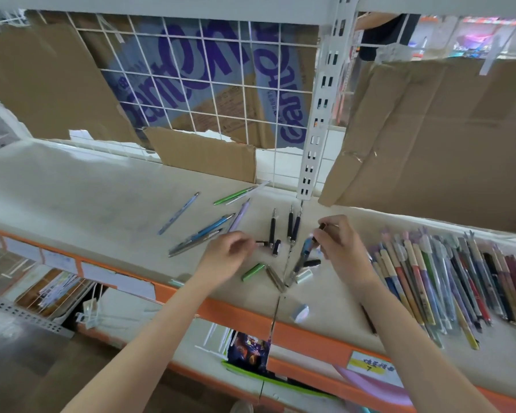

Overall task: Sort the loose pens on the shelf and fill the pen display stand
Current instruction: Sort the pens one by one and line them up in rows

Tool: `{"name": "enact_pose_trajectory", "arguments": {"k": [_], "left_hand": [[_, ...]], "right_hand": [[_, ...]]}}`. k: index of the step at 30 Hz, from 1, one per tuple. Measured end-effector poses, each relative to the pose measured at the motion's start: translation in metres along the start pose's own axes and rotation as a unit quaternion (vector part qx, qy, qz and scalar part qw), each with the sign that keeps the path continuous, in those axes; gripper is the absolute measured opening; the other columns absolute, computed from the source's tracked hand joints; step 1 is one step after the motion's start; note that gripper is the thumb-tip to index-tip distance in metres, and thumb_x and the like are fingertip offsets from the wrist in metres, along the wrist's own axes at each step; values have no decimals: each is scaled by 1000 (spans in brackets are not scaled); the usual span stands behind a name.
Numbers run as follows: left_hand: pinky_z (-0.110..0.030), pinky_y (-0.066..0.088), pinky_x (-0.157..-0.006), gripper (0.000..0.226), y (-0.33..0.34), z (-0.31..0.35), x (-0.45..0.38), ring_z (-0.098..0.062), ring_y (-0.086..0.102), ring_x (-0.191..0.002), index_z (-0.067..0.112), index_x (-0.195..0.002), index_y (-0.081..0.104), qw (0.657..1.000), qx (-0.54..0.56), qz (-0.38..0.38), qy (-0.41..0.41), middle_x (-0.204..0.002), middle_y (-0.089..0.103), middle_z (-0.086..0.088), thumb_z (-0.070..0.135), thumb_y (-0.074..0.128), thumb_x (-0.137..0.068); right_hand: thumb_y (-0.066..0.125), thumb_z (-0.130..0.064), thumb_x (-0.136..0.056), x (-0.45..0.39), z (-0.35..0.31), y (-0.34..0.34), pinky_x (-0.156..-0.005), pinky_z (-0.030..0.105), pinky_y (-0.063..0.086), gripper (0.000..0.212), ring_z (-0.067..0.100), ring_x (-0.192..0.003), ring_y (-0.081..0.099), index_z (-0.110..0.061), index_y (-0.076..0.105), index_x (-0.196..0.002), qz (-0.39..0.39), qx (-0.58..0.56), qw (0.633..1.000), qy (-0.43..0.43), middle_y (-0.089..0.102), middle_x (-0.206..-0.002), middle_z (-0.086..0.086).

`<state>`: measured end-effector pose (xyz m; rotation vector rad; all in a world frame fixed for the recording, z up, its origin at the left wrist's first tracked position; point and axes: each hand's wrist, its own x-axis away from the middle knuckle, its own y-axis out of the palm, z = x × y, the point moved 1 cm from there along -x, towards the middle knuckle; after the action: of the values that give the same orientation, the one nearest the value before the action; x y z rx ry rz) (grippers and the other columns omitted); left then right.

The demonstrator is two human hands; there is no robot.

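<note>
Head view: I see my left hand (pixel 227 254) low over the shelf (pixel 72 189), fingers curled, its fingertips (pixel 249 245) pinching a short black pen piece (pixel 262 243). My right hand (pixel 341 245) is raised just to the right of it, thumb and forefinger nipping a small dark pen part (pixel 321 226) by its upper end. A blue pen (pixel 306 248) slants down from under those right fingertips; whether they touch it I cannot tell. Beyond the two sets of fingers stand three dark pens (pixel 289 225), nearly parallel. Left of my left fingers lie loose pens (pixel 203 234), blue, silver and lilac. Nearer me than the fingers lies a green cap (pixel 253 272). Right of my right hand, a packed row of pens (pixel 447 278) covers the shelf.
</note>
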<state>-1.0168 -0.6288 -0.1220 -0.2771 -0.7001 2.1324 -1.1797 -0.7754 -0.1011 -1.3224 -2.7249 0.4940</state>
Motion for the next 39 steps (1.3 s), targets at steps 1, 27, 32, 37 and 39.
{"name": "enact_pose_trajectory", "arguments": {"k": [1,27,32,37,39], "left_hand": [[-6,37,-68,9,0,-5,-5,-5,58,-78,19,-88,65,999,-25,25,0,-86,67,6,23,58,-91],[-26,40,-63,13,-31,-15,-17,-19,54,-67,3,-84,57,979,82,150,-110,-76,63,-8,15,59,-90],[-21,33,-43,19,-32,-27,0,-17,41,-47,9,-75,44,964,161,161,-140,-57,50,-7,4,46,-94],[-23,33,-57,22,-30,-31,13,-12,42,-56,14,-73,48,974,119,157,-110,-59,48,1,1,48,-92],[-27,34,-63,19,-30,-31,18,-14,44,-60,11,-77,56,981,109,143,-79,-60,49,0,1,49,-92]], "right_hand": [[53,-10,-91,-3,3,-8,-60,24,36,10,9,-61,52,-16,50,-99,-11,109,994,-14,60,-68,1],[53,-21,-92,-39,7,102,-98,34,35,41,23,-116,38,-24,51,-133,-151,367,899,-186,49,-123,4],[50,-25,-94,-42,1,122,-96,35,34,35,22,-116,37,-22,53,-129,-197,381,875,-223,48,-126,2],[54,-27,-93,-40,-1,117,-89,31,36,25,21,-105,44,-12,53,-113,-235,367,879,-194,54,-110,6],[55,-17,-93,-34,-1,105,-76,25,39,16,13,-84,51,-13,55,-108,-217,233,940,-124,58,-95,5]]}}
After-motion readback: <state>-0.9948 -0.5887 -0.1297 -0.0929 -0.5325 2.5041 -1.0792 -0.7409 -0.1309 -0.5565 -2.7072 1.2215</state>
